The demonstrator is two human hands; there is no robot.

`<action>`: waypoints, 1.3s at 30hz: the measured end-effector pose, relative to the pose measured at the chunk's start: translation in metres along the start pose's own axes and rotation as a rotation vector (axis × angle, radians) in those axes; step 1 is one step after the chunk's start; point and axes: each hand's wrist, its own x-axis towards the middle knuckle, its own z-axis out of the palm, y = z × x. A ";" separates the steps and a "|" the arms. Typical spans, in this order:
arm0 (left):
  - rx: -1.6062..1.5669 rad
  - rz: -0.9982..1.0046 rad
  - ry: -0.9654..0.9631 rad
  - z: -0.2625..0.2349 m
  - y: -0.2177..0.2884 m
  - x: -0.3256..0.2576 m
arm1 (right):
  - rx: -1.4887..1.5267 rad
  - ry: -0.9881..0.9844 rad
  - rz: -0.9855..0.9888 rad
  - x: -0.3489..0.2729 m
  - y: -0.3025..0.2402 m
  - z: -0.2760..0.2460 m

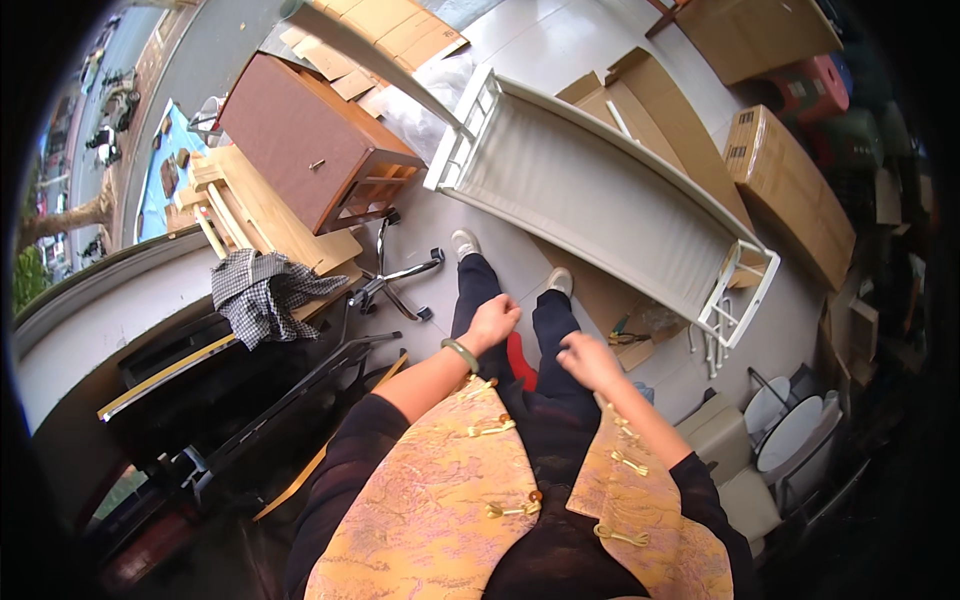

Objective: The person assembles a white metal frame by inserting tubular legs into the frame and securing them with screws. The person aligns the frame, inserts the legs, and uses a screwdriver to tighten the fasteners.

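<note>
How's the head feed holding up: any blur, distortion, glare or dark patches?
Head view: fisheye bends the white wall near the left rim; the floor shines pale at the top; the lower left is murky; the right hand looks slightly soft.

Both forearms reach forward from the body, bent at the elbows. The left hand (494, 322) turns inward, fingers curled — the right hand (589, 361), slightly blurred, angles toward it, fingers loosely bent — the two near each other, apart.
</note>
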 end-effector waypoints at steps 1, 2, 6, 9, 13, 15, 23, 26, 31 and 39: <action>-0.023 0.011 -0.041 0.009 0.014 0.001 | 0.081 0.097 0.101 -0.004 0.015 -0.009; -0.032 0.033 -0.081 0.015 0.027 0.004 | 0.199 0.239 0.137 -0.011 0.029 -0.015; 0.412 0.250 0.144 0.003 0.065 0.044 | 0.313 0.466 0.179 -0.032 0.091 -0.020; 0.742 0.184 0.224 -0.033 0.082 0.102 | 0.408 0.415 0.371 -0.049 0.126 0.013; 1.128 0.104 0.289 -0.088 0.089 0.184 | 0.483 0.270 0.511 -0.063 0.138 0.080; 1.235 0.125 0.348 -0.112 0.088 0.221 | 0.526 0.166 0.585 -0.060 0.134 0.110; 2.237 0.326 -0.407 -0.157 0.103 0.272 | 0.776 0.334 0.556 -0.007 0.103 0.157; 1.457 0.510 -1.142 -0.120 0.089 0.177 | 0.847 0.315 0.595 0.010 0.093 0.159; 1.361 0.576 -0.791 -0.117 0.073 0.161 | 0.868 0.317 0.588 0.019 0.092 0.159; 2.019 -0.117 0.024 -0.170 0.132 0.296 | 0.787 0.268 0.688 0.008 0.108 0.160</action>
